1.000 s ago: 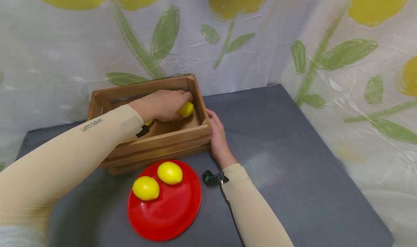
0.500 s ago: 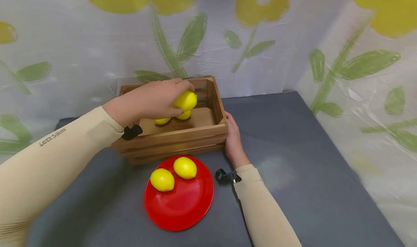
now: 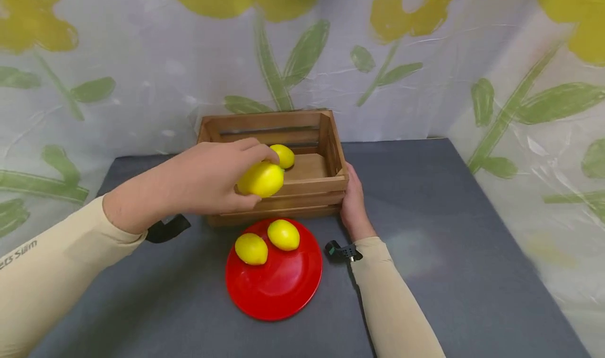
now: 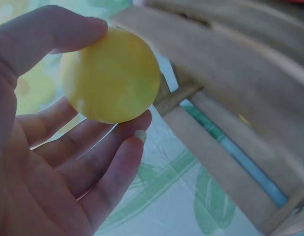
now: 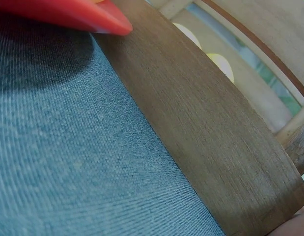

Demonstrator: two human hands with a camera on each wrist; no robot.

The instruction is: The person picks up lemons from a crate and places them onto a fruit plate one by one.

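The person's left hand (image 3: 212, 175) pinches a smooth, bright yellow, oval lemon (image 3: 262, 179), with the thumb on one side and the fingers curled against the other, as the left wrist view shows clearly. This held lemon lies roughly level, a small greenish tip at its right end, and in the head view it overlaps the front wall of a rectangular brown crate made of wooden slats (image 3: 307, 186). The right hand (image 3: 352, 198) rests against the crate's right end, touching the wood; its fingers are partly hidden, and I cannot tell how far they curl. Inside the crate, a second yellow lemon (image 3: 282, 156) shows just beyond the left hand's fingers, and the right wrist view catches two rounded yellow shapes (image 5: 220, 66) through a gap between the slats. Close in front of the crate sits a round, glossy red plate (image 3: 279, 290), bearing two more yellow lemons side by side on its far half: a left one (image 3: 251, 249) and a right one (image 3: 283, 235). Both forearms wear beige sleeves (image 3: 397, 300), with a black strap (image 3: 168, 228) at the left wrist and another (image 3: 343, 251) at the right. The crate and plate stand on a dark grey, cloth-textured tabletop (image 3: 439, 253), before a pale sheet (image 3: 156, 85) painted with yellow flowers and green leaves.
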